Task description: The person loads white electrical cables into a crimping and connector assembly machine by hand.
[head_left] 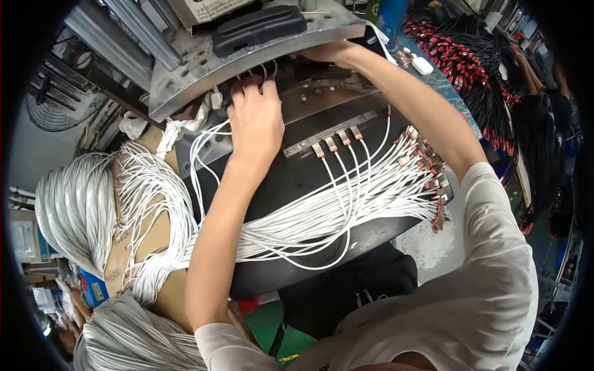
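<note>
Fingers of the left hand [255,117] are curled at the slot under the metal plate [185,68], where thin white wires [210,133] are met; whether a wire is pinched cannot be told. At the right hand [328,52], reaching under the same plate, the grip is hidden. White cables [346,210] with copper-coloured plugs [334,143] are spread over the black counter [291,179]. More coils [74,204] are piled to the left.
</note>
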Tool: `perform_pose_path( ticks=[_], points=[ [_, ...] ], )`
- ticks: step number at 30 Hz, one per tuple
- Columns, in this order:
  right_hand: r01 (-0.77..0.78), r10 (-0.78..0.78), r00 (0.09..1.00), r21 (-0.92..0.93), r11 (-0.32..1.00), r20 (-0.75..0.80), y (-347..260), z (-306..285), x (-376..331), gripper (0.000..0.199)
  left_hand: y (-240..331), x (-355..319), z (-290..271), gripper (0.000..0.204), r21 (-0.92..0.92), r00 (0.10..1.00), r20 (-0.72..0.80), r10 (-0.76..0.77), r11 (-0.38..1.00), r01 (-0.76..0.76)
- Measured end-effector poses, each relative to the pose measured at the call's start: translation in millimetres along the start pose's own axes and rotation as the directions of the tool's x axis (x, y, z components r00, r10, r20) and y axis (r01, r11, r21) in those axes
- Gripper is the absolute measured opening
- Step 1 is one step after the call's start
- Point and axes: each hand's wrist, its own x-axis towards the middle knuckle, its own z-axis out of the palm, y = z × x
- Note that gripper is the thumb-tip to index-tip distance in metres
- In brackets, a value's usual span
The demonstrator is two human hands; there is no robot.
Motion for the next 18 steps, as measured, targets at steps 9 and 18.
perform_pose_path(
  ticks=[9, 18],
  points=[
    [0.098, -0.106, 0.986, -0.064, 0.993, -0.126, 16, 16, 10, 0.029, 1, 21, 14, 0.015, -0.176, 0.972, 0.182, -0.146, 0.968, 0.179],
    [0.049, -0.02, 0.992, -0.234, 0.971, 0.127, -8, -53, -112, 0.026, -105, -127, -123, 0.01, -0.688, 0.9, -0.055, -0.432, 0.67, 0.279]
  ],
)
